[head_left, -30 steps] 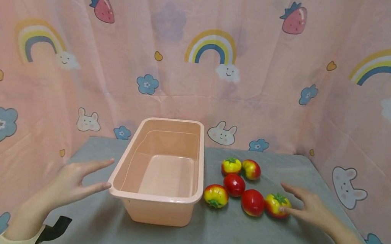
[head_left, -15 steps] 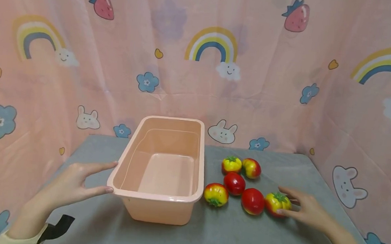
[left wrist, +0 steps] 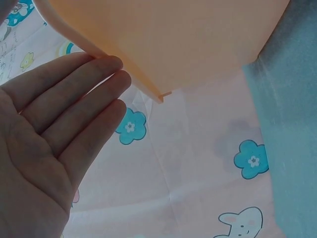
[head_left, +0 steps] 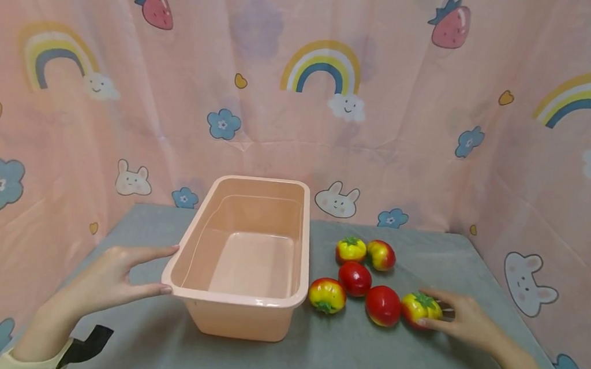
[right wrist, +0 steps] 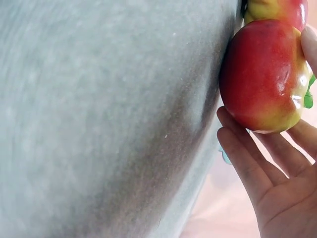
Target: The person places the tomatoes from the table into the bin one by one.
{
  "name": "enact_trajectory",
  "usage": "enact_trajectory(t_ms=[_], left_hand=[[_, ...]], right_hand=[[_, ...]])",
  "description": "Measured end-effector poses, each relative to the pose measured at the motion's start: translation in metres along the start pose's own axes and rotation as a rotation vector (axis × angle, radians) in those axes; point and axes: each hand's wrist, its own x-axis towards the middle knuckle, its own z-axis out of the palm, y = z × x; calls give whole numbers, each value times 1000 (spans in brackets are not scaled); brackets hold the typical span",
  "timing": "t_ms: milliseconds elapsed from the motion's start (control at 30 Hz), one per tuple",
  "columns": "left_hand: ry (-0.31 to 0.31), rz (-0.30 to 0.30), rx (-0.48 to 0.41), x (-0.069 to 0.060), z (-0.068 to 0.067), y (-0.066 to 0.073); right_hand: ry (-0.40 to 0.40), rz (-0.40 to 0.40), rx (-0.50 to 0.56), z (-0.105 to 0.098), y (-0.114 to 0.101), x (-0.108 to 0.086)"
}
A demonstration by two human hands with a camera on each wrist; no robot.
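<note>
At the near left corner of the pink plastic bin [head_left: 237, 320], my left hand [head_left: 97, 279] touches the rim with thumb and fingertips, the fingers long and nearly straight. The left wrist view has this hand [left wrist: 54, 119] with its fingertips against the bin's edge [left wrist: 94, 47]. On the right, my right hand [head_left: 472, 323] grips the rightmost red-and-yellow fruit [head_left: 421, 310], thumb on the near side and fingers behind. The right wrist view shows the fruit [right wrist: 262, 74] between the thumb and the spread, slightly bent fingers of that hand [right wrist: 277, 183]. The fruit appears to rest on the table.
Beside the gripped fruit lies a red fruit [head_left: 382, 305]. Another red one [head_left: 354, 279] and red-and-yellow ones [head_left: 326, 295], [head_left: 350, 251], [head_left: 381, 255] lie between it and the bin. A patterned pink curtain [head_left: 177, 100] surrounds the grey table [head_left: 355, 357].
My left hand has moved right onto the bin's rim. My right hand has moved slightly left, its thumb and fingers drawing in around the rightmost fruit.
</note>
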Motion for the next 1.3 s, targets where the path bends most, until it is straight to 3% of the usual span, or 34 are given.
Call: enact_trajectory(t_ms=[533,1300], left_hand=[[-1,-1,-27,0,2,-2],[-30,-68,-24,-1,-1,1]], right_hand=[[-15,47,38,1,4,1],[73,35,7,-20,-6,6]])
